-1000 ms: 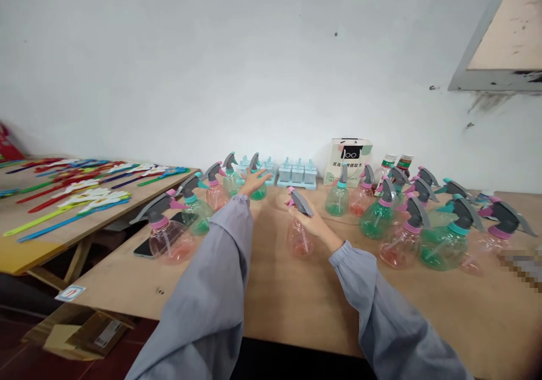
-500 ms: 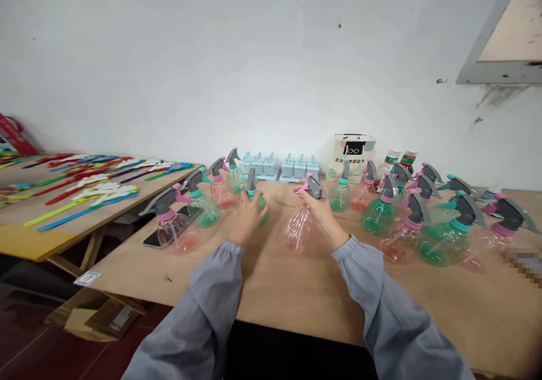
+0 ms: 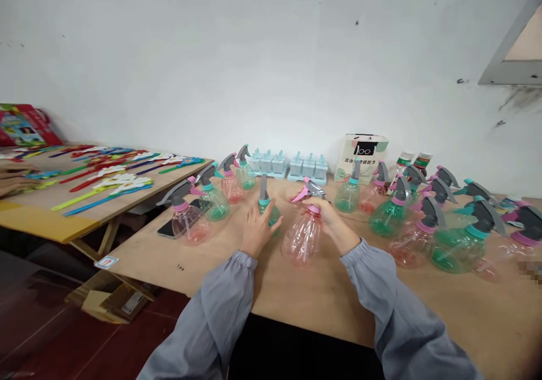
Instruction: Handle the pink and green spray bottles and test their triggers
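Near the middle of the wooden table (image 3: 203, 270), my left hand (image 3: 258, 227) is around the side of a green spray bottle (image 3: 274, 217) with a grey and teal head. My right hand (image 3: 328, 216) grips a pink spray bottle (image 3: 300, 239) by its neck, just under the grey and pink head; the bottle leans a little. Left of my hands are several more spray bottles, among them a clear pink one (image 3: 190, 226). Further green and pink bottles (image 3: 387, 216) form a group on the right.
Pale blue moulds (image 3: 307, 168) and a printed paper bag (image 3: 362, 157) stand by the wall. A dark phone (image 3: 166, 228) lies at the left. Another table (image 3: 38, 213) holds colourful strips, with a person's hands (image 3: 14, 179) at its far left.
The view has swung left, bringing a person's hands and more of a red box into sight. The pink bottle in my right hand is nearer and its neck shows more clearly.
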Tool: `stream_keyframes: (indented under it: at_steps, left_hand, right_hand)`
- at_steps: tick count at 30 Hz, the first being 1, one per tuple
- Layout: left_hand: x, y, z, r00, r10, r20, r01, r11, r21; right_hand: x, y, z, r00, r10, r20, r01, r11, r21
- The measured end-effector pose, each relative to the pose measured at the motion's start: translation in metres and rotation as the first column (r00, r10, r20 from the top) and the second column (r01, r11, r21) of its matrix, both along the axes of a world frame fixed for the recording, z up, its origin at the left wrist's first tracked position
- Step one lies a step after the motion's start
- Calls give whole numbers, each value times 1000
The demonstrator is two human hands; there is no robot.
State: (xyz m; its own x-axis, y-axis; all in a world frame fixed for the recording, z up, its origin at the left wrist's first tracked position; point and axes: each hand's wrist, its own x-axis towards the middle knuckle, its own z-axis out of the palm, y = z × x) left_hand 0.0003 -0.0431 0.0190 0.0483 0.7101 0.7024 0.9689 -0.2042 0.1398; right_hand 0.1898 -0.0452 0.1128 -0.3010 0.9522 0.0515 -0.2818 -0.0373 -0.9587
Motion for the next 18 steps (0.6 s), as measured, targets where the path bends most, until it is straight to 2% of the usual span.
stream_keyframes:
  at_steps: [11,18]
  left_hand:
    - [-15,15,-1,1000,-12,14,12,999,43]
    - [-16,18,-2,1000,-5,3,5,1000,12]
  right_hand:
    - [-5,-2,-2,996,-78,-49,80,996,31]
    - [-2,-5,1,998,22,-55,-15,993,119]
